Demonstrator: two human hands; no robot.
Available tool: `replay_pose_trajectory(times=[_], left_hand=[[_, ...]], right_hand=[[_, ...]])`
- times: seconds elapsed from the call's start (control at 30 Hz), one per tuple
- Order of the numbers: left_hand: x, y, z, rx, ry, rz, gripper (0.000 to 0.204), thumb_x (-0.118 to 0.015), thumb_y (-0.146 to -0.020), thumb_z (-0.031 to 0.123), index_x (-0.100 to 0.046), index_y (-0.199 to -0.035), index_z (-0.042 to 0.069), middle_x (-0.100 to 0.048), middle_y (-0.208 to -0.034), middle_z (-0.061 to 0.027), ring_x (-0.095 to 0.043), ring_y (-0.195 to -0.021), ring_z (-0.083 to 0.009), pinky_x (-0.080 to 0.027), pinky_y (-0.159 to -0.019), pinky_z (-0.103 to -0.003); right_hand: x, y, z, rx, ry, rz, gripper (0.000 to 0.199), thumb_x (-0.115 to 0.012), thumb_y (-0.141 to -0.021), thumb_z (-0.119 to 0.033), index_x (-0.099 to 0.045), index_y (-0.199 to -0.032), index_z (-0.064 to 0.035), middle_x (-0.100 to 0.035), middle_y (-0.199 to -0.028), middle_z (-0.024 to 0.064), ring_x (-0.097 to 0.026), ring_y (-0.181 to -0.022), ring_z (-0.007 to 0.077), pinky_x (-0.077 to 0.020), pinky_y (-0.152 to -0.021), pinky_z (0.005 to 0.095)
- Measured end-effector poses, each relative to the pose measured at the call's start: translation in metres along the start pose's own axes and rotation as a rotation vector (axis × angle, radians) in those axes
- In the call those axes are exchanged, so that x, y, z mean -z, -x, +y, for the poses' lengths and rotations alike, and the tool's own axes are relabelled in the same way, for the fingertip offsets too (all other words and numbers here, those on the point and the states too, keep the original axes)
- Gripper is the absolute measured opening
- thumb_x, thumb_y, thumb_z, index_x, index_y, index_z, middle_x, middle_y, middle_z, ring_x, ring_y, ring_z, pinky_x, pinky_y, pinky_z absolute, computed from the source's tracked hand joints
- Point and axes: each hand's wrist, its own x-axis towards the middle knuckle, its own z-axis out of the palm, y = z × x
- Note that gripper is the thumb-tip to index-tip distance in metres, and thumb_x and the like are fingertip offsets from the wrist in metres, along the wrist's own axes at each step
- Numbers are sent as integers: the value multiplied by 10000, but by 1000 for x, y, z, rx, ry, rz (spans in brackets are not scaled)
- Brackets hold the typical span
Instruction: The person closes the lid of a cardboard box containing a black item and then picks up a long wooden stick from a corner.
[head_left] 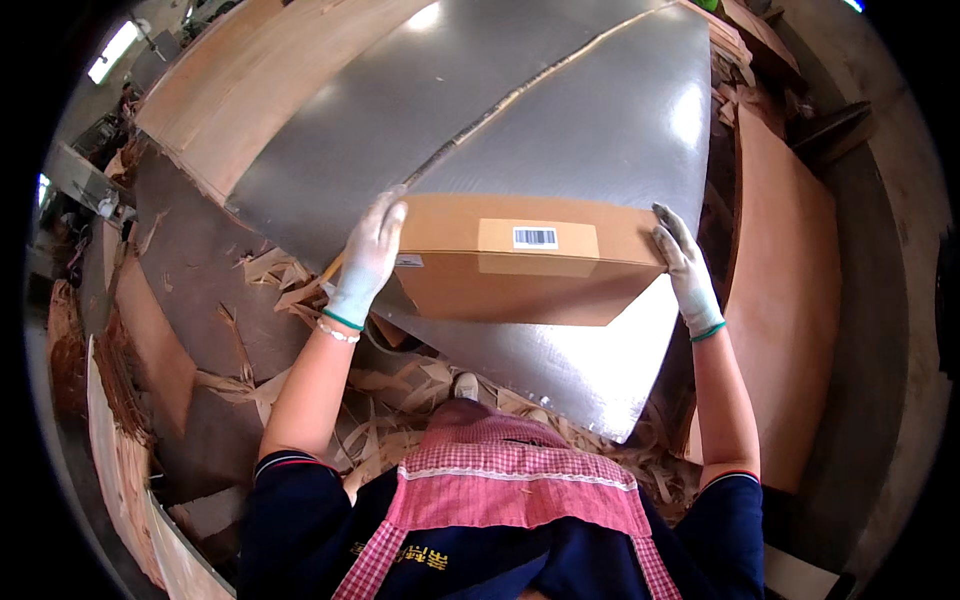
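A closed brown cardboard box is held in front of me between both hands, above the near part of a shiny grey metal sheet. Tan tape and a white barcode label run over its edge. My left hand, in a white glove with a green cuff, presses on the box's left end. Against the right end lies my right hand, gloved alike, with darkened fingertips. A long thin stick rests across the metal sheet, its near end reaching toward my left hand.
Thin wood veneer sheets lie at the far left, and another veneer stack stands on the right. Torn veneer scraps litter the floor around my feet. More broken strips are piled at the left.
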Motion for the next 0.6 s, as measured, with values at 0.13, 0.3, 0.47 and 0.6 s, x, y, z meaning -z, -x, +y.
replay_pose_trajectory(times=[0.13,0.3,0.47,0.6], left_hand=[[13,-8,8,148,235,-111,486,-502,-967,355,-501,-1268,-28,-561,-1253,-174,-485,-1230,-246,-357,-1038,-342],[34,-8,-11,143,573,-503,965,-695,-818,487,-168,-1499,51,-353,-1466,-135,-315,-1357,-228,-252,-1123,-354],[37,8,-27,324,356,-637,964,-881,-653,231,-336,-1425,40,-500,-1348,-97,-459,-1245,-211,-358,-1072,-357],[12,11,-45,309,433,-506,607,-845,-703,160,-557,-1222,36,-604,-1182,-53,-559,-1080,-161,-445,-967,-307]], right_hand=[[-5,-4,-5,-62,-1,57,532,-507,-965,-310,-412,-1390,-3,-465,-1378,191,-444,-1268,269,-325,-1071,320],[6,-7,9,-194,-182,15,563,-502,-981,-340,-361,-1416,-12,-497,-1340,108,-515,-1190,178,-447,-952,308],[-8,-8,0,-241,-191,-4,606,-555,-951,-374,-378,-1411,-21,-543,-1292,85,-543,-1147,167,-464,-912,295],[-19,-6,7,-246,-283,158,512,-552,-953,-347,-461,-1354,-42,-582,-1233,71,-536,-1128,153,-435,-949,318]])
